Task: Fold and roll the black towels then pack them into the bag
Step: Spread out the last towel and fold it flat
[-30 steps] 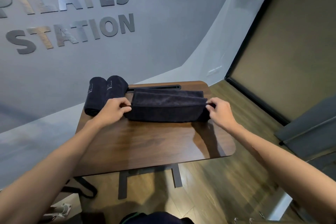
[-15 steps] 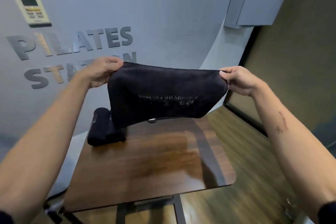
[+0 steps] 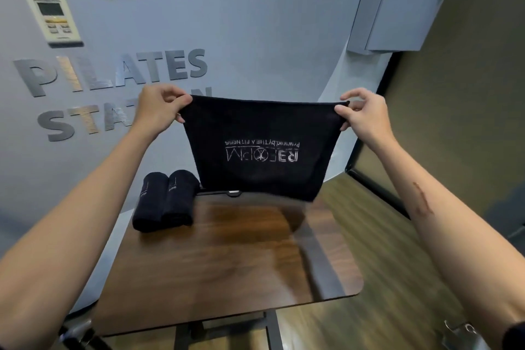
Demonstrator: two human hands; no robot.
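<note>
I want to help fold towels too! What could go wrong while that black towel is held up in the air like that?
The towel hangs only from pinched top corners, left hand and right hand, so a corner might slip and it could droop unevenly. Its bottom edge hangs close to the two rolled towels on the table, so lowering it carelessly could nudge them loose.

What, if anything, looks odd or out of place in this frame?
The towel held up by its top corners in the left hand and right hand shows its printed logo upside down and mirrored. The two rolled towels lie neatly side by side on the table.
</note>
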